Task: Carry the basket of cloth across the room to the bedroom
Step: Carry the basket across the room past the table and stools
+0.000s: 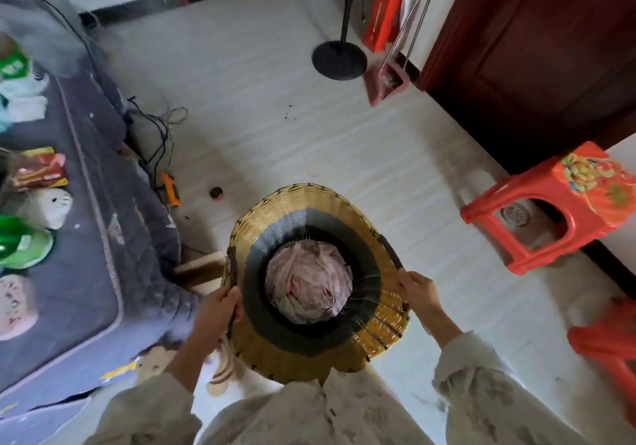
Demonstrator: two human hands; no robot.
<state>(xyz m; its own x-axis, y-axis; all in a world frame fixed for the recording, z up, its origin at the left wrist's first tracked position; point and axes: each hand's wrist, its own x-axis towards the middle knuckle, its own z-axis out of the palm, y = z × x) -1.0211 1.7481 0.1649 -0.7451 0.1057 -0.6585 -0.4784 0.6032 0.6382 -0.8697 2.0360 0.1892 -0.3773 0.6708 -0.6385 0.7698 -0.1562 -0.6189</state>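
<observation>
- Now the basket (311, 282) hangs straight ahead, between both hands, cloth (309, 284) bundled at its bottom.
- Left hand (216, 310) closed on the left rim, right hand (418, 295) closed on the right; neither nearer.
- Open floor (275, 100) ahead; bed (86, 238) left, stool (550, 210) right.

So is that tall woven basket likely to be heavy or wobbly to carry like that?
Probably light: the basket holds only a crumpled cloth deep at the bottom. Its woven wall looks fairly stiff, since the rim keeps its round shape where the left hand and right hand grip opposite sides. Being tall, it might swing a little.
</observation>
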